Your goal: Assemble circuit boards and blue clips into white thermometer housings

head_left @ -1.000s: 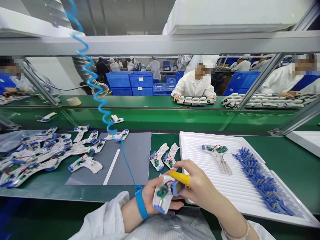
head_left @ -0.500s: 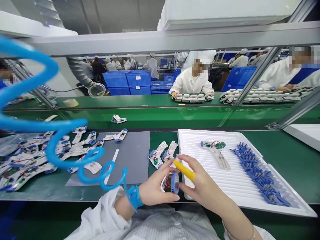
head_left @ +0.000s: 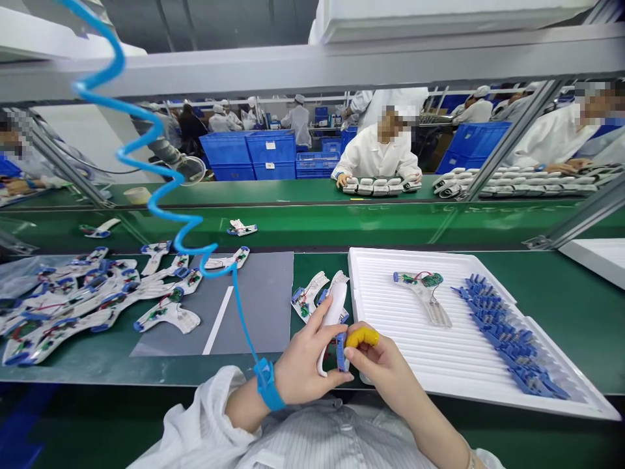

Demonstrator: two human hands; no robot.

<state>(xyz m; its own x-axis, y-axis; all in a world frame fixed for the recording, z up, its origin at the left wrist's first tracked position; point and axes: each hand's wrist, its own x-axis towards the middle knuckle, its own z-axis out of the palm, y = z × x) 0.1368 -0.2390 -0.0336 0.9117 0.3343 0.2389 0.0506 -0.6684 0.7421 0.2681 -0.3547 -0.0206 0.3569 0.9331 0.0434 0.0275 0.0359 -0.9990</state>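
My left hand (head_left: 305, 365) is wrapped round a curved white plastic housing (head_left: 335, 303) that stands tilted in front of my body. A blue plastic end piece (head_left: 340, 353) shows at the housing's near end, between both hands. My right hand (head_left: 385, 365), with a yellow cover on one finger, has its thumb and index finger pinched at the edge of this blue piece. Just beyond the hands, white half-shells with wires and green boards (head_left: 308, 296) lie on the green table. A blue wrist strap (head_left: 269, 384) circles my left wrist.
A ribbed white tray (head_left: 390, 339) at right bears a clear part with a circuit board (head_left: 432, 280) and rows of blue pieces (head_left: 508, 339). Many wired shells (head_left: 97, 299) are piled at left, beside a grey mat (head_left: 258, 326). A coiled blue cord (head_left: 168, 176) hangs at left. A co-worker (head_left: 381, 153) sits opposite.
The housing has turned, so its long white back now points up and away. My right fingers have curled from spread to a pinch at the blue piece. The cord has swung away from the view's left foreground.
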